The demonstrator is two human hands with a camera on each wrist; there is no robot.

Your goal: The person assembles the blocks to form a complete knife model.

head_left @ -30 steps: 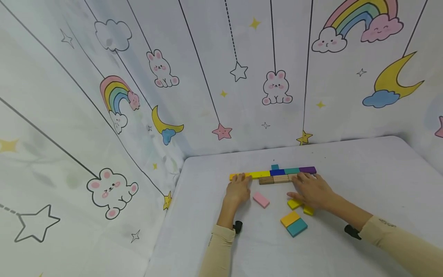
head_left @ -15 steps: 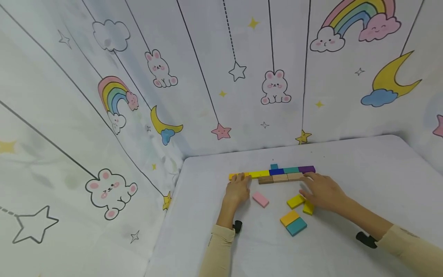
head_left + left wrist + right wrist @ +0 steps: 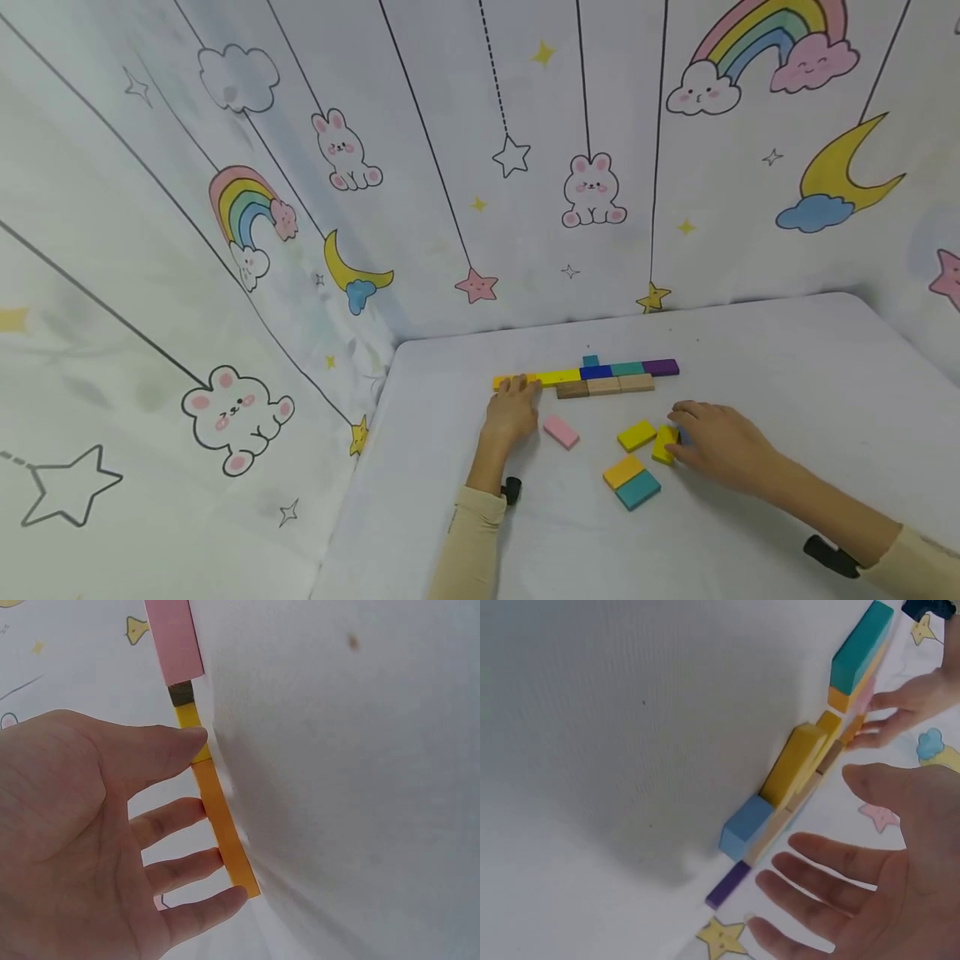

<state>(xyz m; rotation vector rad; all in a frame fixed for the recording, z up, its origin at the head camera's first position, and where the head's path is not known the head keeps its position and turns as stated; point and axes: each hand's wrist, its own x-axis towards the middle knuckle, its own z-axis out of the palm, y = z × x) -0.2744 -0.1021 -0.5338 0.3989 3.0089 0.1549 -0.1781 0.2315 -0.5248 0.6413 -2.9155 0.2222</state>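
Note:
At the left end of a row of coloured blocks, my left hand (image 3: 512,412) rests its fingertips on an orange block (image 3: 223,825). Its thumb lies across the yellow block (image 3: 187,716) beside that one. The row runs on through a dark blue block (image 3: 596,372), a teal block (image 3: 627,368) and a purple block (image 3: 661,367). Several wooden blocks (image 3: 603,386) line its front. My right hand (image 3: 723,442) hovers with spread fingers by a light blue block (image 3: 746,825), which it partly hides in the head view. A loose yellow block (image 3: 664,446) lies right at its thumb.
Another yellow block (image 3: 636,436) lies left of that one. Nearer me, a loose orange block (image 3: 623,472) and a teal block (image 3: 639,489) lie side by side. A pink block (image 3: 561,432) is right of my left hand. Behind the row sits a small blue-teal block (image 3: 591,361).
My right hand has drawn back from the wooden blocks, toward me and to the right, uncovering the right wooden block and the purple block. My left hand has stayed in place.

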